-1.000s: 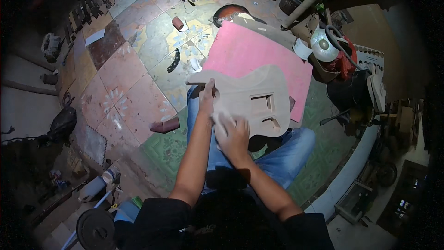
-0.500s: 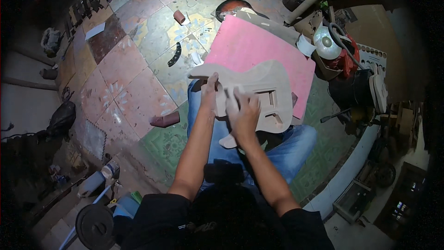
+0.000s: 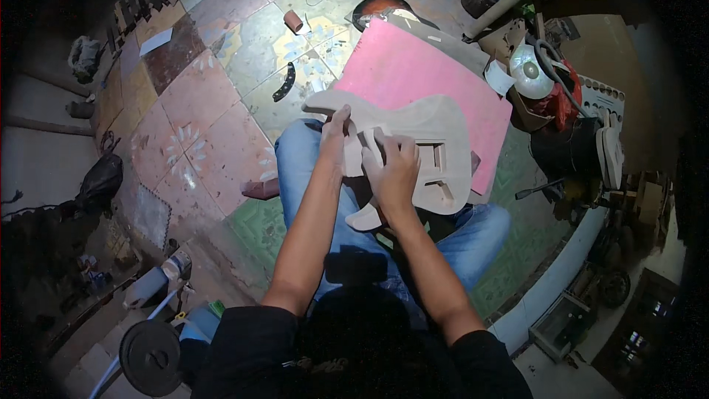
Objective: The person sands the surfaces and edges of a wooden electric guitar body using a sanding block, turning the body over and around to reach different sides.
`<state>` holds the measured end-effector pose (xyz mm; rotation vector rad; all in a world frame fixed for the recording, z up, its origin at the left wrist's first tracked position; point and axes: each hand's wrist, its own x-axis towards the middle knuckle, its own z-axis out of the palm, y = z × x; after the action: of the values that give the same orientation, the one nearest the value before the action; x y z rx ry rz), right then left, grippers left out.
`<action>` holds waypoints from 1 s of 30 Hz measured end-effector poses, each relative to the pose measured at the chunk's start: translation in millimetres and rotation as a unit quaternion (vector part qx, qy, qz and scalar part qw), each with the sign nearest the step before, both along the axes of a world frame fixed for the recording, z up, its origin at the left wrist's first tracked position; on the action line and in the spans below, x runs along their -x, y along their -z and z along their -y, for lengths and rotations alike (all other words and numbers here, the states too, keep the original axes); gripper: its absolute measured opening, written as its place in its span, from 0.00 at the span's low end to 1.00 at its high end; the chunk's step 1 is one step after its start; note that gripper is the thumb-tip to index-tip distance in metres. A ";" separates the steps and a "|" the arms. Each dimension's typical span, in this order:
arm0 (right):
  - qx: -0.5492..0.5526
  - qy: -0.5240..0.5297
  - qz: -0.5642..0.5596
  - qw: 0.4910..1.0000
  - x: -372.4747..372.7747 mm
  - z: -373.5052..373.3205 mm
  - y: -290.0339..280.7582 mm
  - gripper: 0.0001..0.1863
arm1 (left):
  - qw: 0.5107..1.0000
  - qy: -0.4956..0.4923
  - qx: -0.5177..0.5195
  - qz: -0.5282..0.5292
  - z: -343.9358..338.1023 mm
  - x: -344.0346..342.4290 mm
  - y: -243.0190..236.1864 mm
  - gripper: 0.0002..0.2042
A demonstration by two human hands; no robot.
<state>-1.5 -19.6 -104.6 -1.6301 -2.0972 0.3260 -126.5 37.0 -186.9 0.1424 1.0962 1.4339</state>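
A pale, dusty, unfinished electric guitar body (image 3: 442, 118) lies across my lap, its cut-out cavities facing up. My left hand (image 3: 336, 137) grips it beside the long upper horn, fingers wrapped at the neck end. On the middle of the body, left of the cavities, my right hand (image 3: 396, 170) presses down with bent fingers. Whatever its fingertips hold, if anything, is covered by the hand. Grey-white dust coats the fingers of both hands. Under the far side of the body is a flat pink board (image 3: 413, 66).
Beyond the board lies a sunburst-coloured round-edged piece (image 3: 380, 7). A reddish-brown roll (image 3: 293, 21) and a curved black strip (image 3: 284, 83) lie on the tiled floor. To the right stand a black drum-shaped container (image 3: 565, 151) and a white rounded object (image 3: 530, 74).
My right hand was smeared by motion and now shows sharply at nearly the same spot on the guitar body. My left knee has shifted outward. The whole view has moved slightly.
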 end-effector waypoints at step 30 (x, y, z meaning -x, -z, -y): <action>-0.036 -0.038 -0.020 0.998 -33.5 18.9 8.7 0.22 | 0.996 0.052 -0.057 0.043 5.3 -1.0 27.6 0.26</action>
<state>32.1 -38.5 -113.3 -1.4934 -2.1189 0.3017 -125.6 31.7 -214.5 0.2134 0.9239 1.3956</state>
